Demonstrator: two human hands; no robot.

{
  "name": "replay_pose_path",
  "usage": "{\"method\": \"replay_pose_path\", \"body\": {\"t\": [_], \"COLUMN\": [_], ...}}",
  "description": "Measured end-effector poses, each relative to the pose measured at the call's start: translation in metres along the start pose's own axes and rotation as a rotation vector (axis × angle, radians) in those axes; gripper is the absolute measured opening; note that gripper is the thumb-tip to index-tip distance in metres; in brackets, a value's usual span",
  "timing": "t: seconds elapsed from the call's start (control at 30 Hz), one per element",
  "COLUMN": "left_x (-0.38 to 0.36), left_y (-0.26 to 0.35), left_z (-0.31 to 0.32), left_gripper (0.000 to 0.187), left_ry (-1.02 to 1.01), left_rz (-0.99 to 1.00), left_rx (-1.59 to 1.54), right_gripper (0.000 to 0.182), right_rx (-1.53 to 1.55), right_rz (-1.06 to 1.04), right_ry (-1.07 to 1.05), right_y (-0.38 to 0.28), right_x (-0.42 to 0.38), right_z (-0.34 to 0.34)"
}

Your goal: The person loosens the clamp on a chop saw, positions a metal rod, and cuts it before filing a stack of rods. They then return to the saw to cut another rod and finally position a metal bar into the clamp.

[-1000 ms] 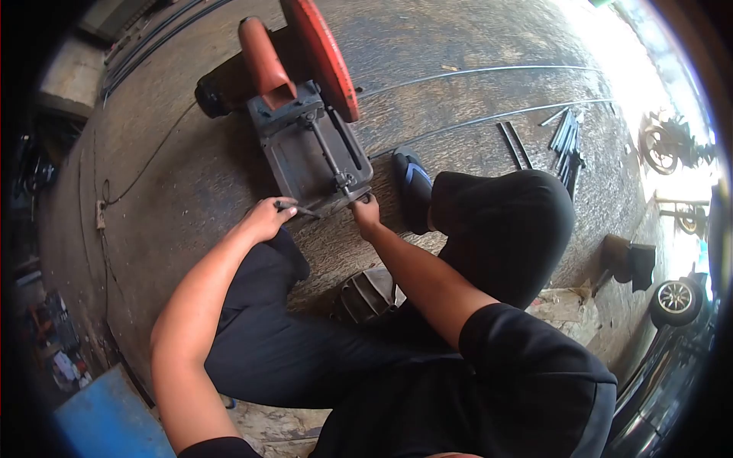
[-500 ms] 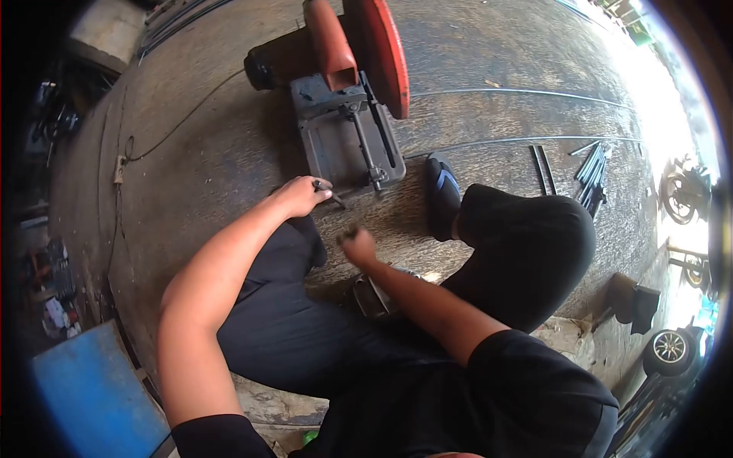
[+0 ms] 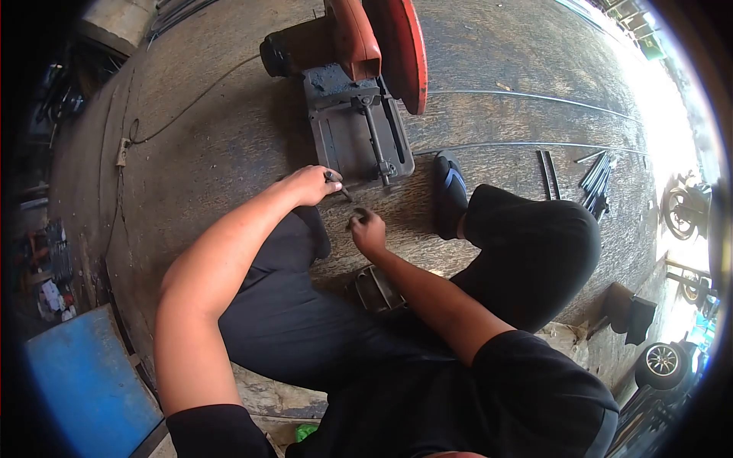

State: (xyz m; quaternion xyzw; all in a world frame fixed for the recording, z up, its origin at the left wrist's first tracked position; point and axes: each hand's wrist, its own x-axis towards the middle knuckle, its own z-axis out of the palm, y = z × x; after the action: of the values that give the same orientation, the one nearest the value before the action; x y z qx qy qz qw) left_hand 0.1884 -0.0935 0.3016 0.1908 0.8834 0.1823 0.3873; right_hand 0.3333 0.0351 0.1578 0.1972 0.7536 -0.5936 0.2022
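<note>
Now that the right hand (image 3: 369, 233) has left the vise screw (image 3: 375, 140) of the chop saw (image 3: 347, 82) untended, its fingers curl, contents unclear, in front of that saw, while the left hand (image 3: 311, 185), nearer it, has its fingers gripping a dark rod (image 3: 346, 193).

Worn brown floor (image 3: 214, 168) is spreading wide, daylight (image 3: 663, 91) is glaring in at right, blue panel (image 3: 88, 382) is lying lower left
</note>
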Motion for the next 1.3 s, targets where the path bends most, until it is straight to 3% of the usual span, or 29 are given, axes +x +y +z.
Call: {"method": "replay_pose_path", "body": {"t": [0.07, 0.1, 0.17, 0.2, 0.27, 0.3, 0.33, 0.4, 0.47, 0.5, 0.6, 0.67, 0.7, 0.77, 0.8, 0.83, 0.9, 0.93, 0.97, 1.0, 1.03, 1.07, 1.1, 1.13, 1.17, 1.23, 1.3], "left_x": [-0.006, -0.008, -0.007, -0.007, -0.004, -0.001, 0.003, 0.006, 0.005, 0.003, 0.000, 0.000, 0.000, -0.001, -0.002, -0.001, 0.000, 0.002, 0.004, 0.005, 0.005, 0.005, 0.004, 0.002, -0.001, -0.003, -0.003], "left_y": [0.006, 0.005, 0.004, 0.004, 0.000, -0.003, -0.008, -0.003, 0.003, 0.008, 0.012, 0.013, 0.014, 0.018, 0.019, 0.019, 0.017, 0.015, 0.012, 0.009, 0.008, 0.010, 0.011, 0.013, 0.015, 0.008, 0.004], "left_z": [0.000, 0.003, 0.004, 0.004, 0.005, 0.005, 0.006, 0.005, 0.001, 0.000, -0.003, -0.003, -0.003, -0.005, -0.006, -0.006, -0.005, -0.004, -0.001, 0.000, 0.000, 0.000, -0.002, -0.003, -0.004, 0.002, 0.003], "left_gripper": [0.037, 0.037, 0.037, 0.037, 0.037, 0.036, 0.035, 0.035, 0.036, 0.036, 0.036, 0.037, 0.037, 0.037, 0.038, 0.038, 0.037, 0.037, 0.036, 0.036, 0.036, 0.035, 0.034, 0.035, 0.035, 0.036, 0.037], "left_ry": [-0.012, -0.019, -0.001, -0.003, 0.002, 0.010, 0.010, -0.007, -0.020, -0.031, -0.030, -0.051, -0.051, -0.050, -0.056, -0.054, -0.051, -0.051, -0.049, -0.041, -0.028, -0.027, -0.027, -0.025, -0.029, -0.022, -0.011], "left_rz": [0.001, -0.003, -0.010, -0.003, 0.006, 0.036, 0.077, 0.051, 0.064, 0.087, 0.072, 0.053, 0.066, 0.026, 0.014, 0.019, 0.025, 0.018, 0.048, 0.073, 0.047, 0.057, 0.063, 0.045, 0.029, 0.018, 0.035], "left_rx": [0.011, 0.011, 0.018, 0.021, -0.012, -0.012, -0.013, -0.051, -0.025, -0.021, -0.017, -0.044, -0.040, -0.019, -0.002, 0.000, -0.015, -0.018, -0.025, -0.033, -0.040, -0.003, 0.038, 0.061, 0.082, 0.040, -0.006], "right_gripper": [0.078, 0.081, 0.074, 0.074, 0.065, 0.054, 0.047, 0.045, 0.047, 0.050, 0.052, 0.050, 0.050, 0.050, 0.050, 0.050, 0.052, 0.060, 0.073, 0.077, 0.081, 0.072, 0.057, 0.039, 0.045, 0.056, 0.049], "right_rx": [0.254, 0.269, 0.178, 0.180, 0.275, 0.247, 0.202, 0.045, 0.144, 0.196, 0.025, 0.056, 0.057, 1.098, 1.370, 1.371, 0.915, 0.666, 0.557, 0.732, 0.908, 1.191, 1.335, 1.541, 1.769, 1.811, 1.753], "right_rz": [0.121, 0.109, 0.049, 0.051, -0.032, -0.083, -0.047, 0.048, -0.094, -0.001, -0.084, 0.114, 0.112, 0.651, 0.611, 0.605, 0.505, 0.228, 0.175, 0.251, 0.327, 0.585, 0.548, 0.299, 0.263, 0.461, 0.722], "right_ry": [0.397, 0.712, 0.842, 0.850, 0.639, 0.794, 0.666, 0.333, 0.710, 0.747, 0.881, 0.891, 0.905, 0.296, 0.169, 0.172, 0.553, 0.697, 0.852, 0.857, 0.852, 0.547, 0.411, 0.134, -0.045, -0.098, 0.129], "right_y": [-0.005, 0.024, 0.029, 0.031, 0.019, 0.008, -0.027, -0.027, -0.012, -0.014, -0.009, -0.019, -0.021, -0.005, 0.002, 0.004, 0.011, -0.036, -0.040, -0.037, -0.030, -0.001, -0.015, -0.001, 0.040, 0.038, -0.017], "right_x": [0.007, 0.037, 0.059, 0.064, 0.063, 0.057, 0.025, 0.018, 0.037, 0.044, 0.064, 0.067, 0.069, 0.082, 0.080, 0.083, 0.089, 0.047, 0.046, 0.046, 0.051, 0.065, 0.047, 0.048, 0.079, 0.084, 0.065], "right_z": [0.001, 0.014, -0.011, -0.021, -0.046, -0.038, -0.045, -0.050, -0.033, -0.034, -0.032, -0.046, -0.058, -0.077, -0.078, -0.071, -0.045, -0.034, -0.012, -0.007, -0.005, -0.013, -0.036, -0.054, -0.062, -0.073, -0.083]}}
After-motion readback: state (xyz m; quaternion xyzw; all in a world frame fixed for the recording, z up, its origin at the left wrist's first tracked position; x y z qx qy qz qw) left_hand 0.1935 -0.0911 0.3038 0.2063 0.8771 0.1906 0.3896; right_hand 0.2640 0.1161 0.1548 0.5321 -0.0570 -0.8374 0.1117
